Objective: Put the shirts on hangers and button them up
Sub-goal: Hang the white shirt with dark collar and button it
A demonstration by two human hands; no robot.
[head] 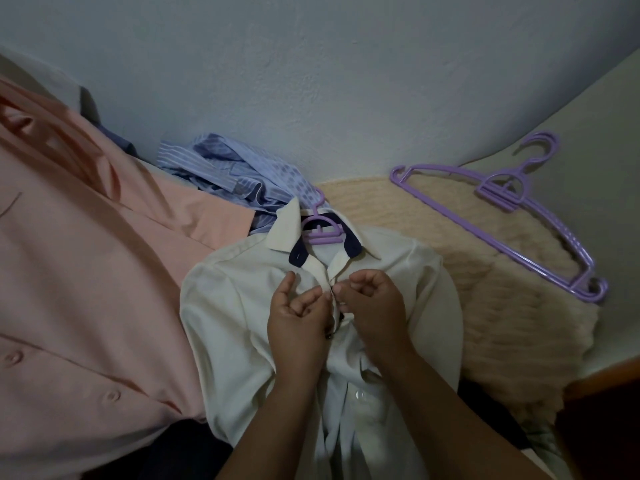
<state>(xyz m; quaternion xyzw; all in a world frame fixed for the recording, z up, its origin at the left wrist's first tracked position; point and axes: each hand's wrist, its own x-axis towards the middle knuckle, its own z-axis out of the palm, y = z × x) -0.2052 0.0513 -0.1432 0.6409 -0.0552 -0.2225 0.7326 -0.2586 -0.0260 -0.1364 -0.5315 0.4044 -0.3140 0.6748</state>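
Lying lengthwise, white shirt (242, 306) collar-away

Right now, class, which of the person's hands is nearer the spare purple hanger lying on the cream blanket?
Right. The right hand pinches the white shirt placket on the side facing the spare hanger; the left hand grips the placket farther from it.

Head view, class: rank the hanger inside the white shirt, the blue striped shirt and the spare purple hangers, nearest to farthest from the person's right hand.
From the right hand:
1. Hanger in the white shirt, just beyond, at the collar.
2. Blue striped shirt, farther back, left.
3. Spare purple hangers, far right, on the cream mat.
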